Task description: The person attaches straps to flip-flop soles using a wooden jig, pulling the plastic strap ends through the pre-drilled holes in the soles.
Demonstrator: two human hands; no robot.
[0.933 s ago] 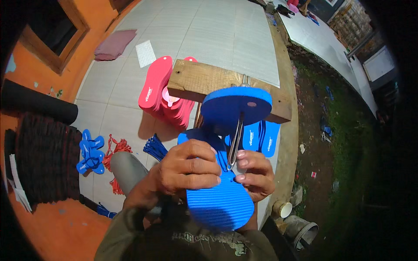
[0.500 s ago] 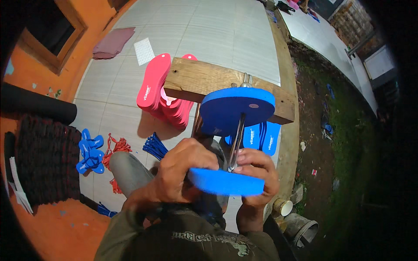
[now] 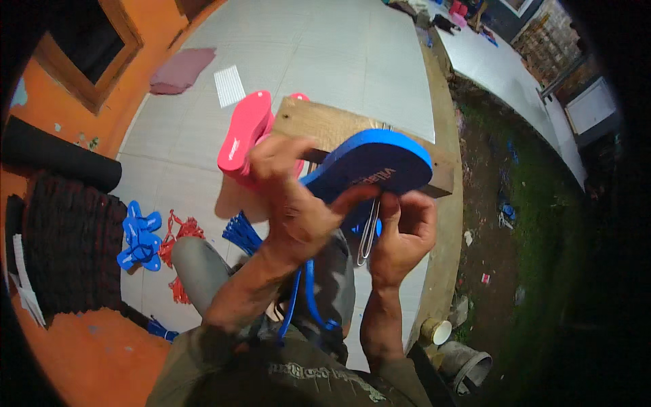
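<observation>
left hand (image 3: 298, 210) blurring over one end of a blue flip-flop sole (image 3: 400, 152), can't tell if its fingers are clamping, right hand (image 3: 405, 241) pinching the lower edge, wooden beam (image 3: 315, 121) sitting behind

Has a pale-grey tiled floor (image 3: 332, 64); adjoins an orange painted wall (image 3: 154, 30) with brown wood-framed window (image 3: 83, 46), left; borders dark grassy ground (image 3: 536, 237), right.

In front of the tan, wood-grained block (image 3: 325, 122), the sole (image 3: 401, 161) is blue with pale print. Left of the block are white-printed pink soles (image 3: 241, 136), red-orange straps (image 3: 182, 229) and a black stack (image 3: 71, 251) streaked with red; beyond it, pale grey tiles (image 3: 339, 61).
</observation>
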